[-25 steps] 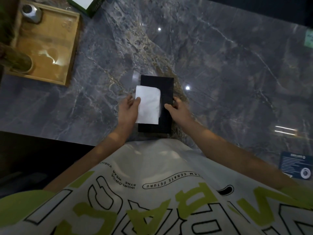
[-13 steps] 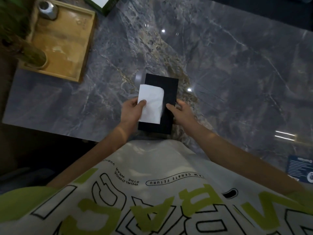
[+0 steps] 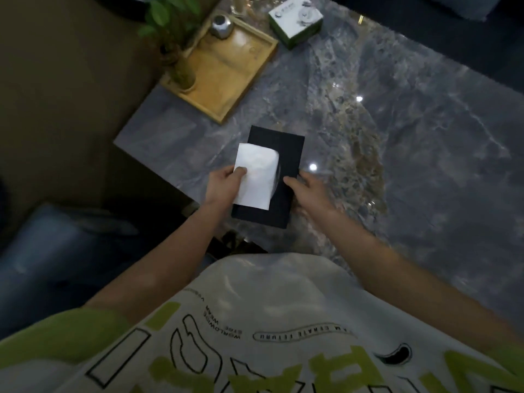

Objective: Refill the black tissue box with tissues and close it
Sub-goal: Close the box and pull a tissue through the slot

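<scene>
Since the earlier frames the left hand (image 3: 224, 185) has shifted its thumb onto the white tissue (image 3: 256, 174), and the view has swung so that the wooden tray (image 3: 226, 72) sits nearer the upper centre. Location: the black tissue box (image 3: 289, 148) lies flat on the grey marble table (image 3: 397, 137) at frame centre, directly ahead of the person. Its long axis runs almost top to bottom in the frame, with the far end leaning slightly right. The tissue lies over the left half of the box top, parallel to that axis. Whether it emerges from a slot cannot be determined. Grip state: the left hand pinches the tissue at its left edge, thumb on top. The right hand (image 3: 309, 188) grips the box at its right long edge, thumb on the top face and fingers down the side. Governing relation: the tissue lies to the right of the left-hand pinch and to the left of the right hand, so the left hand is nearer to it. Any tuck or pull should therefore act across the short axis while the right hand braces the box. The box top reads as flat, so the task is judged close to completion.
</scene>
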